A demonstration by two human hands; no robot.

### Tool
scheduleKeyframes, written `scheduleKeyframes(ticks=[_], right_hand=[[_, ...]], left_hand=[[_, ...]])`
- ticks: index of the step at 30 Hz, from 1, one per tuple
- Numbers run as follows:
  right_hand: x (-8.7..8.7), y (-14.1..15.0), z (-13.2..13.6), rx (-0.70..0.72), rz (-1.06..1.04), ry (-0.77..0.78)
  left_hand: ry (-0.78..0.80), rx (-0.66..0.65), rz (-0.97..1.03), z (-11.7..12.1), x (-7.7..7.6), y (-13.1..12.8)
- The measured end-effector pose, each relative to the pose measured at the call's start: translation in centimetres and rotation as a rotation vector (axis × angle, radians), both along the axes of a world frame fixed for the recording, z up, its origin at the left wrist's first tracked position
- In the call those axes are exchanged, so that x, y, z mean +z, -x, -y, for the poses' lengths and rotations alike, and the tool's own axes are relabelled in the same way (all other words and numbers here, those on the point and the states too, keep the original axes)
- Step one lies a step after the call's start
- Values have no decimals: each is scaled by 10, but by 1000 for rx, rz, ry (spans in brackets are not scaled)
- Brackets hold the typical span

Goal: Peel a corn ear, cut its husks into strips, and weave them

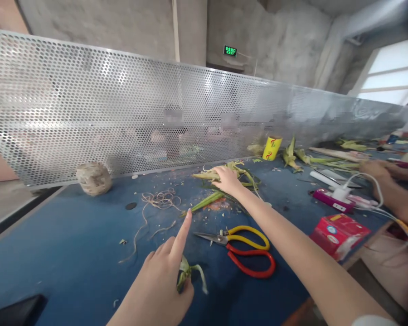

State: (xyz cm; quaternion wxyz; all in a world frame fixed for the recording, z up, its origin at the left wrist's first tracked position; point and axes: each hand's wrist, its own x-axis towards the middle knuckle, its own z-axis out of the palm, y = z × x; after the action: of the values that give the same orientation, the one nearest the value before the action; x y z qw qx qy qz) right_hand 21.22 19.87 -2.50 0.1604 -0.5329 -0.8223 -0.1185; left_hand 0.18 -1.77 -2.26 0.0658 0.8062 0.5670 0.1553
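My left hand (163,276) rests low on the blue table (54,244). Its forefinger points forward while the other fingers pinch a small folded green leaf piece (187,274). My right hand (227,179) reaches far across the table, fingers curled down onto a pile of green leaf strips (231,172). Between my arms lie scissors (240,246) with one yellow and one red handle, blades pointing left. A loose tangle of string (158,201) lies left of the leaf pile.
A perforated metal screen (122,108) closes off the table's far side. A ball of twine (93,178) sits by it, and a yellow roll (272,148) farther right. A red box (338,233), a power strip (333,200) and another person's hand (376,171) are at right.
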Motion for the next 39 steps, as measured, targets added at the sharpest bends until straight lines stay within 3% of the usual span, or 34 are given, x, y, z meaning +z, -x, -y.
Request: scheduleKeyframes(ticks=[4, 8, 12, 19, 22, 26, 33, 39], right_hand=[[-11, 7, 4, -6, -17, 82], [-9, 4, 9, -29, -40, 143], [-1, -10, 15, -93, -59, 148], [-11, -10, 39, -30, 6, 218], [-18, -10, 47, -35, 18, 178], [-19, -16, 52, -19, 45, 134], [-17, -22, 53, -15, 44, 97], [-7, -27, 58, 6, 22, 31]], left_hand=[[-150, 9, 39, -4, -2, 6], [-302, 79, 80, -22, -3, 23], [-248, 157, 114, -44, 1, 29], [-26, 94, -117, -96, 11, -25], [-37, 124, -145, -131, 4, -48], [6, 129, -100, -164, -7, -60], [19, -2, 15, -168, -11, -62], [-12, -17, 139, -154, 9, -55]])
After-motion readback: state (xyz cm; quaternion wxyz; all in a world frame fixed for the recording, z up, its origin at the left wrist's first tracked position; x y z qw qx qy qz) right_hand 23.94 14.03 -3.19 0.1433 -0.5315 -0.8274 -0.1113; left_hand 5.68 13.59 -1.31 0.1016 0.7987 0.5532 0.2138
